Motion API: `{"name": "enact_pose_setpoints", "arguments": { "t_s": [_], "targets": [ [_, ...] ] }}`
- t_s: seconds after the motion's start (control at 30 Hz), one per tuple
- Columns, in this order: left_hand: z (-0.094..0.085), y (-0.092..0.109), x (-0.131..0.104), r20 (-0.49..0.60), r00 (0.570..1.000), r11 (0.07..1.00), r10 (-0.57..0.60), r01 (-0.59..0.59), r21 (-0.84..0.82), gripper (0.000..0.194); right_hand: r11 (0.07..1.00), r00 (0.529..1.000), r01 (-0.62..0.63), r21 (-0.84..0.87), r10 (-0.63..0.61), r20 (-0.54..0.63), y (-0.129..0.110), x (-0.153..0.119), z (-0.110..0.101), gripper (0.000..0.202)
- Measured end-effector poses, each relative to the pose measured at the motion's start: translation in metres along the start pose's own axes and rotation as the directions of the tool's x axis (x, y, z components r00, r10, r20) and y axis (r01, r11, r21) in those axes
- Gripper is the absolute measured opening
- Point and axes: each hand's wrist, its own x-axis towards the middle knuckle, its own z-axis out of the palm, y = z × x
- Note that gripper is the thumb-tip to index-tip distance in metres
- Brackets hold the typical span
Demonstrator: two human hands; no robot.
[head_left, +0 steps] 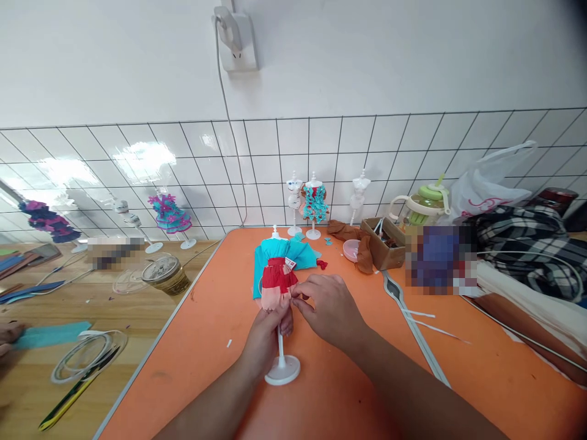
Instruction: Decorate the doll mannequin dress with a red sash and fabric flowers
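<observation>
A small white dress stand stands upright on the orange mat, wearing a turquoise top and a red and pale pink skirt. My left hand is closed round the lower skirt and the stand's pole. At the skirt's right edge my right hand pinches with thumb and index finger; what lies between the fingertips is too small to make out. Turquoise cloth spreads on the mat behind the stand.
Behind are dressed and bare mini mannequins, brown cloth, a cardboard box and a jug. Tweezers-like grey strap lies right. Left are a glass jar, a coiled cable and another person's hand.
</observation>
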Motion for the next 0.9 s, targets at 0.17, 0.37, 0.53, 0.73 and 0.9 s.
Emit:
{"name": "enact_pose_setpoints", "arguments": {
  "t_s": [0.17,0.37,0.53,0.73,0.9],
  "targets": [
    [0.001,0.002,0.0,-0.027,1.0,0.998,-0.001,0.003,0.07,0.04,1.0,0.999,0.013,0.019,-0.013,-0.042,-0.002,0.0,-0.004,0.014],
    [0.002,0.003,-0.004,0.073,0.997,1.0,-0.021,0.021,-0.001,0.022,0.969,0.972,-0.183,0.164,0.203,-0.121,0.007,0.002,0.001,0.034],
    [0.002,-0.002,-0.002,0.08,0.997,0.996,-0.003,-0.004,0.087,0.02,0.952,0.986,-0.148,0.268,0.162,-0.029,0.008,0.001,0.006,0.057],
    [0.001,-0.002,0.001,0.081,0.997,0.999,0.004,-0.007,0.033,0.024,0.96,0.976,-0.084,0.268,0.134,-0.173,0.002,0.001,-0.003,0.049],
    [-0.001,-0.004,0.001,0.115,0.993,0.997,-0.008,0.018,-0.081,0.028,0.938,0.968,0.019,0.345,0.069,-0.242,0.0,0.0,-0.003,0.039]
  ]
}}
